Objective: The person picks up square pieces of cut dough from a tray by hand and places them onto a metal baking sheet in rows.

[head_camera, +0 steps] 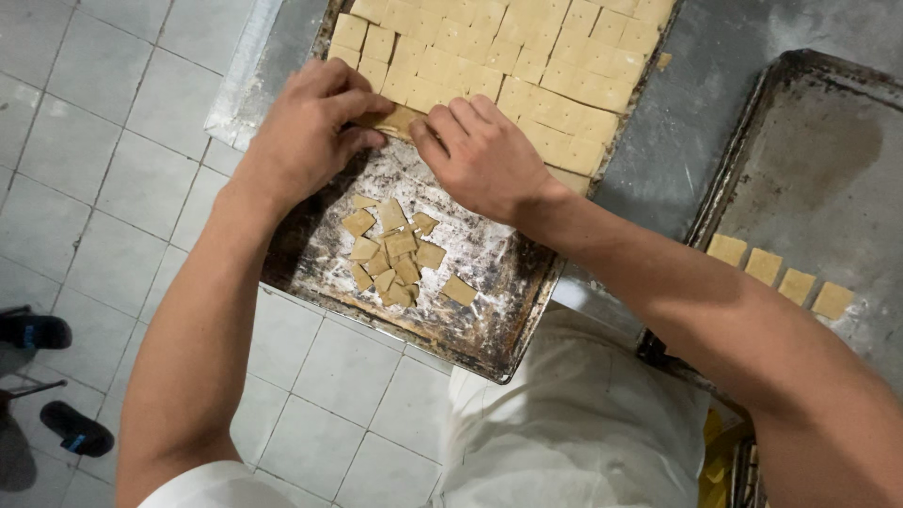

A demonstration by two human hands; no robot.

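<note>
A dark, floured baking tray (489,334) holds rows of flat tan dough squares (527,66) laid edge to edge over its far part. My left hand (306,132) and my right hand (484,155) meet at the near edge of those rows, fingertips pressing a dough square (395,120) between them. Below my hands, a loose heap of small dough squares (390,249) lies on the bare floured part of the tray, with one piece (459,290) apart at its right.
A second dark tray (818,150) stands at the right on a metal table, with a short row of dough squares (781,276) on its near side. The first tray juts over a tiled floor. Another person's dark sandals (56,386) show at the far left.
</note>
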